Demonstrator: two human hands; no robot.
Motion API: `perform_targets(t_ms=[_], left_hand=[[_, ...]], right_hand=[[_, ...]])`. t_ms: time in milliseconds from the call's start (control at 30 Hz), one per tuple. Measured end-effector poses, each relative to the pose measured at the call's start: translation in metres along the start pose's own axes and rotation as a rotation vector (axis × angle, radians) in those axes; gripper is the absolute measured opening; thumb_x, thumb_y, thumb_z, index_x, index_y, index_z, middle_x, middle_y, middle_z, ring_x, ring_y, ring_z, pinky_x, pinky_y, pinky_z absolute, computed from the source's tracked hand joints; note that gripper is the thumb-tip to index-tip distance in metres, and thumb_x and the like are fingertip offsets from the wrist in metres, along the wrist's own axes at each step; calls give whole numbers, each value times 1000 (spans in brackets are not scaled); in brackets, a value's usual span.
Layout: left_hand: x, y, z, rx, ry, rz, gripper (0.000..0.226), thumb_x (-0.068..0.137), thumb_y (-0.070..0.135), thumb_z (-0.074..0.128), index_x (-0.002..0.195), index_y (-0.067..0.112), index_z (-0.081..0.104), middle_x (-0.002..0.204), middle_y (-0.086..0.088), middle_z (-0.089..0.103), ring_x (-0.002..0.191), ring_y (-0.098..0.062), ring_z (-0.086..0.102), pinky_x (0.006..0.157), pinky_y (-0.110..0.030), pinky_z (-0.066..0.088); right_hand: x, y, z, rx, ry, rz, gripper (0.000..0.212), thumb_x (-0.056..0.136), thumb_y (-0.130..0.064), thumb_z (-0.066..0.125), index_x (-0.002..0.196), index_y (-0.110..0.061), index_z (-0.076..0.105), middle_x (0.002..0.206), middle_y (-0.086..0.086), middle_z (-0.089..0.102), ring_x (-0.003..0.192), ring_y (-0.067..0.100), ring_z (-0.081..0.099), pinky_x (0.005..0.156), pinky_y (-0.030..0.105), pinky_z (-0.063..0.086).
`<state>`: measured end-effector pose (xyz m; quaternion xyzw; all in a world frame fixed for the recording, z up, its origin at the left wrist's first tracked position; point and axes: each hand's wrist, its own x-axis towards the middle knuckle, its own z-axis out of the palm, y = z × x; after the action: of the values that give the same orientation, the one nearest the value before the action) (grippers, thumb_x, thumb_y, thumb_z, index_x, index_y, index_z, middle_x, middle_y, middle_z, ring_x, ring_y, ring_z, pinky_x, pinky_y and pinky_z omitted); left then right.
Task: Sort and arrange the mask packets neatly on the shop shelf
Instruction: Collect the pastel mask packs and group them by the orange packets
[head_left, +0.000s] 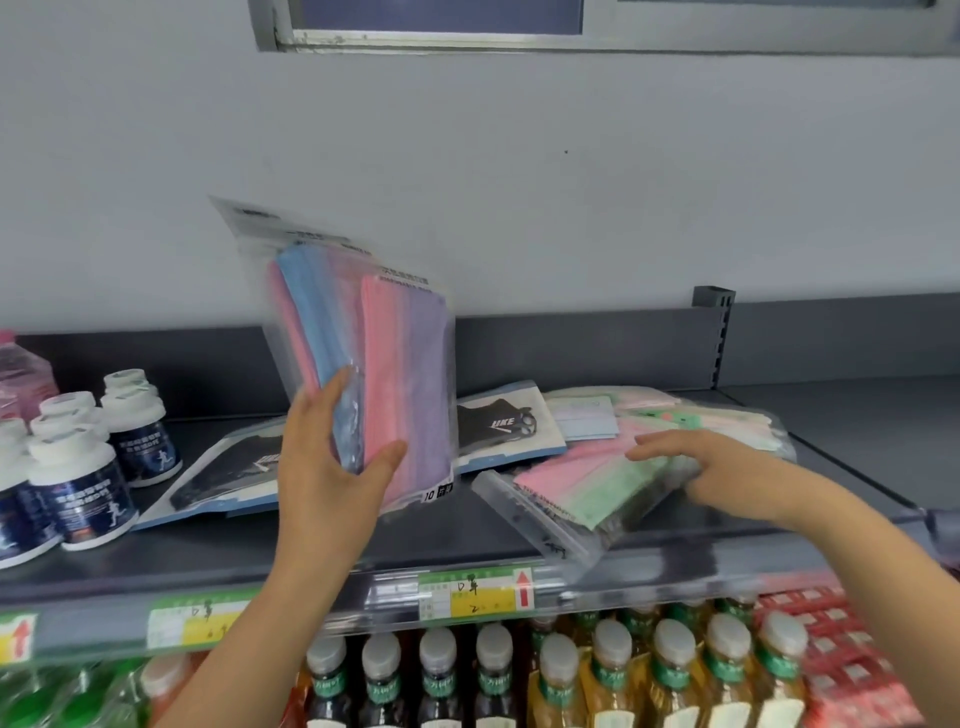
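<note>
Left hand (332, 457) grips an upright bundle of mask packets (384, 338); right hand (691, 462), fingers straight, rests on a pink-green packet (576, 493).

Shop. Metal shelf (467, 545) with a clear rail on its front edge holding printed price tags (470, 592) with red arrows. Under the shelf: rows of identical capped bottles (613, 670), with red packs (841, 654) to their right. On the shelf: bagged mask packets (587, 493), with matching white-lid jars (78, 483) at its left end. Slotted upright (719, 338) at its back.
</note>
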<state>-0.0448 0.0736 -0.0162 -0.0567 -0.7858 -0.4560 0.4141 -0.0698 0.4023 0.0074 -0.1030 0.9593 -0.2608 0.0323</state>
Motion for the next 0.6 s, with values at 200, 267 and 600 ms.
perform_targets(t_ms=[200, 267, 600], left_hand=[[-11, 1, 27, 53, -92, 20, 74, 78, 19, 75, 139, 37, 37, 149, 3, 36, 138, -7, 25, 109, -28, 20], [-11, 2, 30, 50, -72, 32, 74, 79, 18, 75, 139, 37, 37, 149, 3, 36, 136, -3, 26, 109, -29, 21], [-14, 23, 44, 15, 27, 84, 54, 85, 17, 69, 125, 47, 47, 126, 3, 42, 112, 0, 40, 103, -23, 37]], right_hand=[[21, 13, 10, -125, 136, 37, 48, 82, -22, 71, 128, -27, 57, 143, -4, 45, 129, 19, 42, 106, 31, 32], [25, 16, 12, -148, 265, 14, 32, 86, -28, 65, 117, -26, 65, 129, 0, 59, 118, 22, 52, 99, 37, 41], [29, 12, -18, 458, 760, 53, 39, 92, -32, 56, 65, -4, 51, 64, 10, 57, 61, 28, 54, 55, 34, 42]])
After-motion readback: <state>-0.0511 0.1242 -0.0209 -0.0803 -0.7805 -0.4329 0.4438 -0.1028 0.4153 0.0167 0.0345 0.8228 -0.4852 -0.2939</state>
